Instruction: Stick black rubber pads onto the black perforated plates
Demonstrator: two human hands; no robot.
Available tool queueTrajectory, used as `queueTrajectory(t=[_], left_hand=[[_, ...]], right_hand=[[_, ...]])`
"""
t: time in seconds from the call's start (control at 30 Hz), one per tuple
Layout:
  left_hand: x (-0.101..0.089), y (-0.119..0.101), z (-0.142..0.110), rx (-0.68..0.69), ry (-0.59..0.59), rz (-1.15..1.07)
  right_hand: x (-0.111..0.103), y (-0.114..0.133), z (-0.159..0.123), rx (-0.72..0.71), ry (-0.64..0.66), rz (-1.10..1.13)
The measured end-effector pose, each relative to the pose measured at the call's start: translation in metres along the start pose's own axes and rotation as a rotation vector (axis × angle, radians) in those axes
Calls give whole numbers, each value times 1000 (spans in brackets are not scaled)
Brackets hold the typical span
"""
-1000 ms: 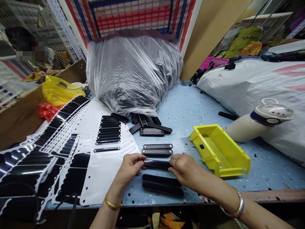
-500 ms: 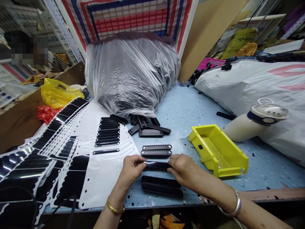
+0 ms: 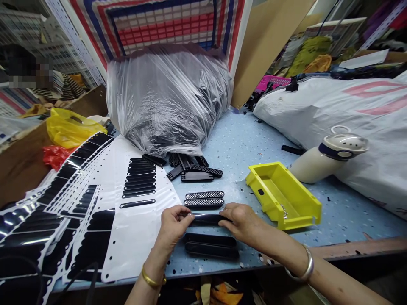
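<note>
Left hand (image 3: 173, 224) and right hand (image 3: 243, 220) closed on opposite ends of glossy black plastic strip (image 3: 206, 220), forearms angled inward, strip just above speckled blue tabletop (image 3: 254, 140). Open yellow plastic bin (image 3: 282, 197) right of right hand. Clear plastic bag (image 3: 168, 101) beyond, bulging with black pieces.

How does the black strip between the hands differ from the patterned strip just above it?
The glossy black strip is smooth and shiny, while the textured strip has a duller, raised pattern. The glossy black strip is held at its ends by the left hand and right hand, while the textured strip lies untouched on the blue speckled table. Both are long, narrow and round-ended.
</note>
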State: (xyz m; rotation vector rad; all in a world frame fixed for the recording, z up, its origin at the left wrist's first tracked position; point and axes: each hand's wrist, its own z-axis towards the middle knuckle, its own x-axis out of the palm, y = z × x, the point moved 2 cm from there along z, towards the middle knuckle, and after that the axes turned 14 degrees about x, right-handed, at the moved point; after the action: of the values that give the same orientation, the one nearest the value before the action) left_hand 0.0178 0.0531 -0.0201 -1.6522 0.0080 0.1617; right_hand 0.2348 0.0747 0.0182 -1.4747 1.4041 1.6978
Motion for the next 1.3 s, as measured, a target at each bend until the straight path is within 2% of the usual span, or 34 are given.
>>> queueTrajectory(t=[0.13, 0.27, 0.43, 0.6, 0.8, 1.1, 1.3], left_hand=[[3, 0, 2, 51, -42, 90], [5, -1, 4, 52, -26, 69], [4, 0, 4, 52, -19, 58], [3, 1, 1, 59, -14, 81], [3, -1, 2, 35, -19, 55], [3, -6, 1, 4, -6, 31], [2, -5, 2, -2, 8, 42]], right_hand=[[-3, 4, 0, 27, 27, -41], [-6, 8, 0, 26, 51, -53], [-3, 3, 0, 21, 18, -25], [6, -7, -6, -83, -37, 82], [19, -18, -15, -164, -175, 139], [25, -26, -13, -94, -169, 252], [19, -30, -11, 13, -10, 409]])
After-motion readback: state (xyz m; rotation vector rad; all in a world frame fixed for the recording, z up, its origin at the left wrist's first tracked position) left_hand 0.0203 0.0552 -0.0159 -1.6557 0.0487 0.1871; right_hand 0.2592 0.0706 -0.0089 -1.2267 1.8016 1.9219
